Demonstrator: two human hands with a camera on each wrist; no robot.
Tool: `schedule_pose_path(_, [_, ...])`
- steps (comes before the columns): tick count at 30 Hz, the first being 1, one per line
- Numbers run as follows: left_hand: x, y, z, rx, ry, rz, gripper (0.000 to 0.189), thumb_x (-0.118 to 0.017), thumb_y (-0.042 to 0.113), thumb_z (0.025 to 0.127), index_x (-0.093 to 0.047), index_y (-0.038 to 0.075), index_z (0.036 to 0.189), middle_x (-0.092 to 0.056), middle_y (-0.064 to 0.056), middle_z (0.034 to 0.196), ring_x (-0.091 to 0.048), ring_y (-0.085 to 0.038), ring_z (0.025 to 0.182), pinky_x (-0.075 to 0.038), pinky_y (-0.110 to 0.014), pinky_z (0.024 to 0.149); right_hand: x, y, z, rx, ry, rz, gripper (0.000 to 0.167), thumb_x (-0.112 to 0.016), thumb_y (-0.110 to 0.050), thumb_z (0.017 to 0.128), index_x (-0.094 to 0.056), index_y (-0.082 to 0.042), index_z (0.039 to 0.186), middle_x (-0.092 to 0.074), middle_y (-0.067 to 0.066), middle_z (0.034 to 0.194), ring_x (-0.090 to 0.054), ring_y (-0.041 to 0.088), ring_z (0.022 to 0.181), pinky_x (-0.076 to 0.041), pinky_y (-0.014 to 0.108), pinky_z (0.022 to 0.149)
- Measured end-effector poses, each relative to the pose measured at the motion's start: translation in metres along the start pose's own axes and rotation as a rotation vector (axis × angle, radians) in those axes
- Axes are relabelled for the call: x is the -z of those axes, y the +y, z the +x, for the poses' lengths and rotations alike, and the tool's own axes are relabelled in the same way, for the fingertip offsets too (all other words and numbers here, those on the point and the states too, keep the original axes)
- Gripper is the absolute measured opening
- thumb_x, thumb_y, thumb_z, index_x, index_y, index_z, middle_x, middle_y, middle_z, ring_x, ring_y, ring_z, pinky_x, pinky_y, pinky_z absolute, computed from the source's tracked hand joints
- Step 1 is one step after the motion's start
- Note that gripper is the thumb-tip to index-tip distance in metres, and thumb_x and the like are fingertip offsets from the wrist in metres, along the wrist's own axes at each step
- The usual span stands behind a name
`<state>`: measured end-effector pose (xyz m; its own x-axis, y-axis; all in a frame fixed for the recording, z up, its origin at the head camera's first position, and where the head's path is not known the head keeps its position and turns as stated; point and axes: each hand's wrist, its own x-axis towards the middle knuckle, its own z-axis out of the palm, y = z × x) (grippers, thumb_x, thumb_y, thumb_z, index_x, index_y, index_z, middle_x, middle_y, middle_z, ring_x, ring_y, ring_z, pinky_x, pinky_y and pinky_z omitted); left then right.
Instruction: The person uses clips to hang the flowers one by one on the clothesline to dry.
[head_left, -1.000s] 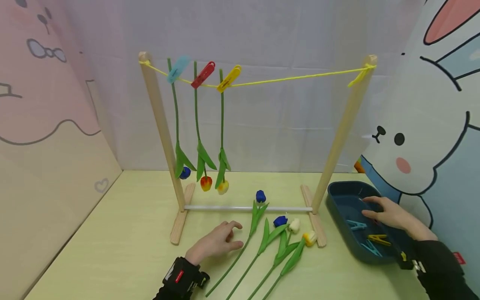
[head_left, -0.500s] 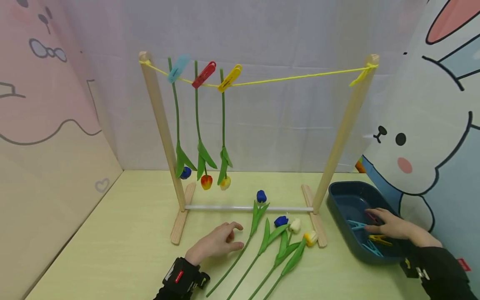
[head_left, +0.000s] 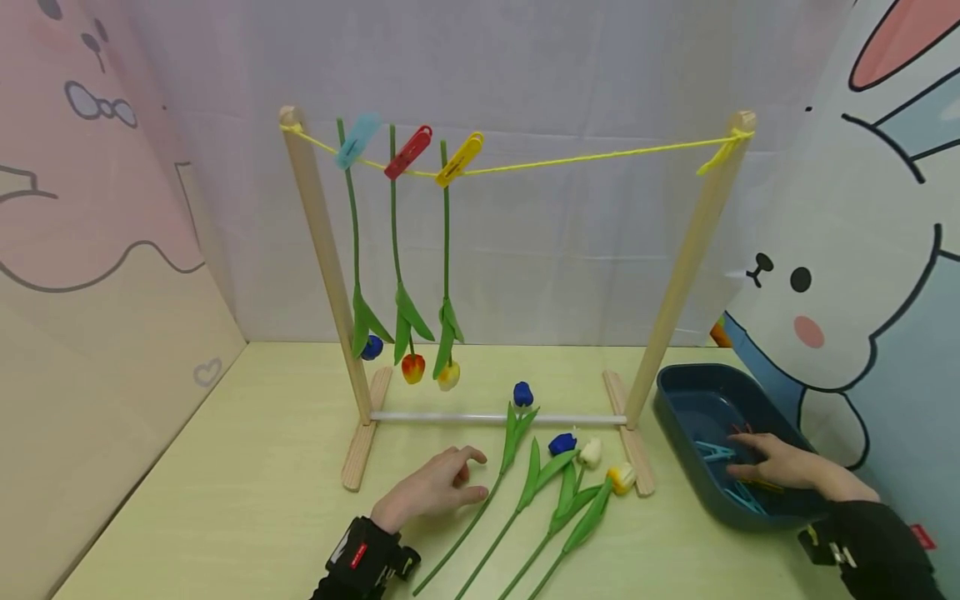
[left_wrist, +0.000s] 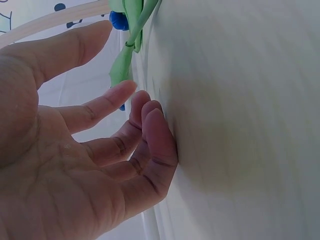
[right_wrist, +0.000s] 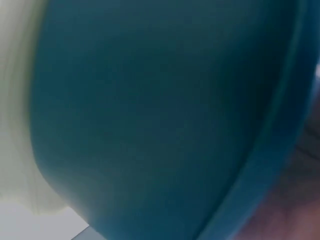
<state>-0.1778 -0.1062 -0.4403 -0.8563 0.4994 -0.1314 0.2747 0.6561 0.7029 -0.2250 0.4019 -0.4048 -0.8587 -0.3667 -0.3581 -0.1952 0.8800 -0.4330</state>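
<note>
My right hand (head_left: 787,462) is inside a dark blue basin (head_left: 697,400), palm down, with thumb and fingers spread over several clothespins. Light blue clothespins (head_left: 714,452) show beside its fingertips; a red one is partly covered, and a yellow one lies mostly under the hand. The basin's outer wall (right_wrist: 140,115) fills most of the right wrist view, hiding the fingers there. My left hand (head_left: 433,486) rests near the table, its fingers loosely curved and holding nothing. Just right of it lies a blue tulip (head_left: 510,442), the stem close to the thumb.
Behind, a yellow string (head_left: 570,161) spans two wooden posts (head_left: 686,258). Three tulips hang head down from it on blue, red and yellow clothespins (head_left: 460,158). More tulips (head_left: 587,517), one blue, one white and one yellow-white, lie on the table. A white rod (head_left: 450,417) joins the posts low down.
My right hand has moved slightly down and toward the front of the basin, over the yellow clothespin. The left hand stays in place.
</note>
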Motion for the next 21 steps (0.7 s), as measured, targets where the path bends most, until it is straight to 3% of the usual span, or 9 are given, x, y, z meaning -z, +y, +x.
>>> schedule_pose_path(11, [-0.0007,0.0014,-0.0007,0.015,-0.003,-0.001,0.045,-0.07,0.03,0.095,-0.057,0.004,0.13,-0.053,-0.004,0.092,-0.046,-0.015,0.082,-0.037,-0.027,0.07,-0.0063,0.0009,-0.0021,-0.037,0.034,-0.002,0.067,-0.066,-0.035,0.097,-0.048,0.019,0.132,-0.031,0.055,0.13,-0.032,0.07,0.119,-0.038,0.075,0.093])
schedule_pose_path(21, [0.0001,0.0015,-0.0014,0.02,-0.006,-0.005,0.046,-0.071,0.029,0.095,-0.057,0.005,0.13,-0.053,-0.004,0.093,-0.046,-0.015,0.082,-0.038,-0.027,0.07,-0.0105,-0.0013,-0.0028,-0.084,0.056,-0.009,0.063,-0.07,-0.035,0.094,-0.052,0.016,0.126,-0.034,0.05,0.122,-0.039,0.062,0.112,-0.042,0.07,0.09])
